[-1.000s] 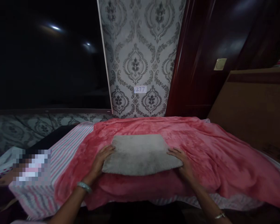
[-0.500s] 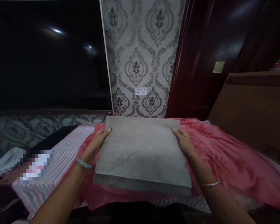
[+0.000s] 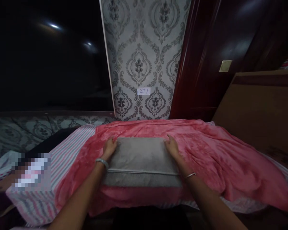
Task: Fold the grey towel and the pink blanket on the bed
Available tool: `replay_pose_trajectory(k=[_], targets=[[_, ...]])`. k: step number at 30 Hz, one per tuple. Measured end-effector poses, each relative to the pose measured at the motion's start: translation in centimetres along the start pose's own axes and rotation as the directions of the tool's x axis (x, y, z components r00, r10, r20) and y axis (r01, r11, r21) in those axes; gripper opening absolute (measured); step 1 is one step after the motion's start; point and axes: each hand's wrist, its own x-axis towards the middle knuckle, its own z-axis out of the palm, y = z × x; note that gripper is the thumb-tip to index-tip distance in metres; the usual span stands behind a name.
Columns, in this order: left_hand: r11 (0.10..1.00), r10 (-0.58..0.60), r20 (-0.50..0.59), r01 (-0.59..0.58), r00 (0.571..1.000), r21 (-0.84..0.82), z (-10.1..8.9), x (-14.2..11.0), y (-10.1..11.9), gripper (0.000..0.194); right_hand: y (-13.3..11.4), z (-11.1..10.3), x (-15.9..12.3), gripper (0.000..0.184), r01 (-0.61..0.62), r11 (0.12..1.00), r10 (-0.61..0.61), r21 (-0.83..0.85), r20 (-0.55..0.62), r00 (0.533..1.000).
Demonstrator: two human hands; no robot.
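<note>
A grey towel (image 3: 140, 159) lies folded on a pink blanket (image 3: 206, 153), with a fold line running across its near part. My left hand (image 3: 109, 147) rests at the towel's far left corner, fingers curled on the edge. At the far right corner my right hand (image 3: 171, 147) is curled on the edge the same way. Each wrist wears a bangle.
The pink blanket covers a striped sheet (image 3: 69, 150) on a bed. Patterned wallpaper with a small "277" label (image 3: 143, 91) stands behind, and a dark red door (image 3: 206, 64) to the right. A brown wooden board (image 3: 261, 108) is at the far right. A blurred patch (image 3: 31, 172) is at left.
Both hands took the towel's near edge, lifted it up and carried it away from me, laying it over the far half. The towel is now folded.
</note>
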Motion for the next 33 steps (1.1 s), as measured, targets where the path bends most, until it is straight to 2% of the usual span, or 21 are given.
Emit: replay_pose_trajectory(k=[2,4,6,8,10,12,20,24,27,30,32,33], targets=[[0.964,0.178,0.100,-0.194,0.979,0.184,1.2,-0.8,0.8,0.051,-1.4,2.1,-1.4,0.060,0.207,0.961,-0.191,-0.182,0.101,0.976],[0.820,0.329,0.279,-0.419,0.902,0.390,2.8,-2.4,1.4,0.056,-2.7,4.5,-3.5,0.061,0.398,0.853,-0.313,-0.338,0.278,0.908],[0.669,0.347,0.424,-0.538,0.836,0.513,4.1,-4.4,1.5,0.059,-3.5,6.6,-5.7,0.061,0.494,0.754,-0.312,-0.432,0.427,0.849],[0.599,0.294,0.495,-0.561,0.818,0.571,4.8,-6.1,1.2,0.059,-3.6,7.7,-7.3,0.062,0.538,0.685,-0.267,-0.491,0.518,0.812],[0.575,0.257,0.513,-0.557,0.819,0.599,4.9,-7.0,0.9,0.060,-3.2,7.8,-8.0,0.064,0.556,0.652,-0.233,-0.515,0.561,0.794],[0.565,0.248,0.516,-0.555,0.820,0.611,4.7,-7.3,0.8,0.061,-2.7,7.1,-7.9,0.066,0.544,0.647,-0.210,-0.533,0.561,0.800],[0.572,0.221,0.535,-0.552,0.816,0.606,4.7,-6.9,1.0,0.064,1.2,1.3,-7.2,0.068,0.334,0.617,-0.015,-0.712,0.413,0.910],[0.571,0.213,0.546,-0.557,0.810,0.603,4.6,-6.9,1.4,0.065,2.8,-1.2,-7.6,0.064,0.243,0.619,0.097,-0.747,0.379,0.920],[0.581,0.158,0.585,-0.554,0.795,0.596,3.9,-6.9,1.9,0.066,2.5,-2.6,-8.0,0.061,0.220,0.610,0.131,-0.761,0.372,0.919],[0.585,0.128,0.603,-0.551,0.787,0.595,2.7,-7.8,2.1,0.066,0.6,-2.6,-9.1,0.060,0.217,0.615,0.088,-0.758,0.339,0.937],[0.585,0.166,0.578,-0.552,0.799,0.594,1.9,-9.1,1.6,0.064,-1.0,-1.5,-10.6,0.060,0.290,0.635,-0.026,-0.716,0.355,0.934],[0.584,0.202,0.563,-0.560,0.802,0.588,1.5,-9.9,1.3,0.063,-1.8,-0.6,-11.6,0.060,0.358,0.643,-0.100,-0.677,0.389,0.916]])
